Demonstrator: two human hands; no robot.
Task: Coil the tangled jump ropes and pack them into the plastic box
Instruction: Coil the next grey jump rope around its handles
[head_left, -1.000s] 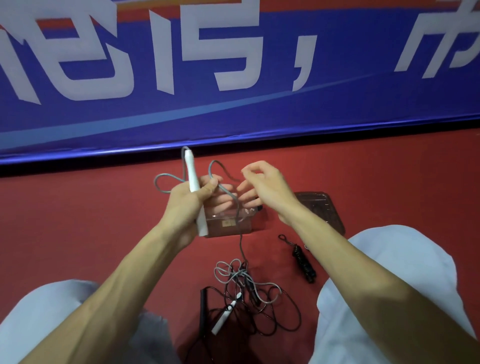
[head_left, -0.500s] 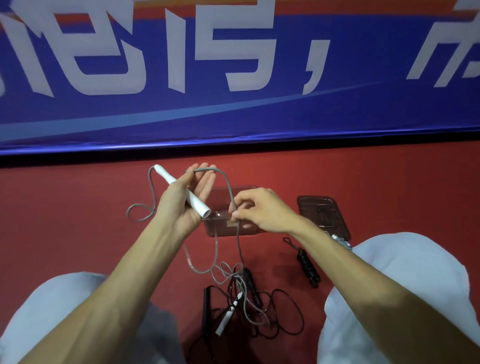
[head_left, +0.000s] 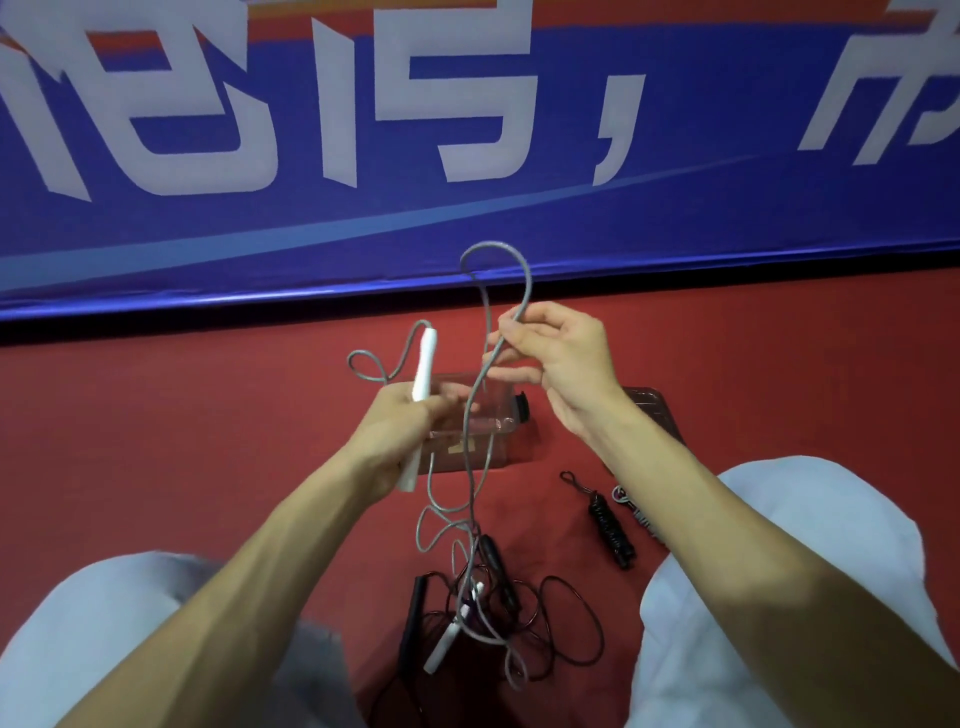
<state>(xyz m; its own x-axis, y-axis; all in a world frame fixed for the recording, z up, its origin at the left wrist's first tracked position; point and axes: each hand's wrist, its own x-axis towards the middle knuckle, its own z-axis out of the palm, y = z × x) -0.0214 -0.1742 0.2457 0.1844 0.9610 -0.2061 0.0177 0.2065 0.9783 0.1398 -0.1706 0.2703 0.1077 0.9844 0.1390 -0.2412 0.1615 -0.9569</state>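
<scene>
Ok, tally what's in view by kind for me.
Loose ropes: 2 (grey rope, black rope)
Coiled rope bundle: 1
Plastic box: 1
Lid: 1
Total: 5, leaving out a half-hidden item by the right arm.

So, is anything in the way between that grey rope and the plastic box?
The box sits open, lid aside to its right. But the grey rope is tangled at its lower end with a black rope on the floor.

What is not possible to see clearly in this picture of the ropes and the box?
Head view:
- plastic box: left hand and grey rope cover it; contents unclear.
- dark lid: right forearm hides its near edge.
- small metal item beside that forearm: too small to identify.
- black rope tangle: crossings unreadable.
</scene>
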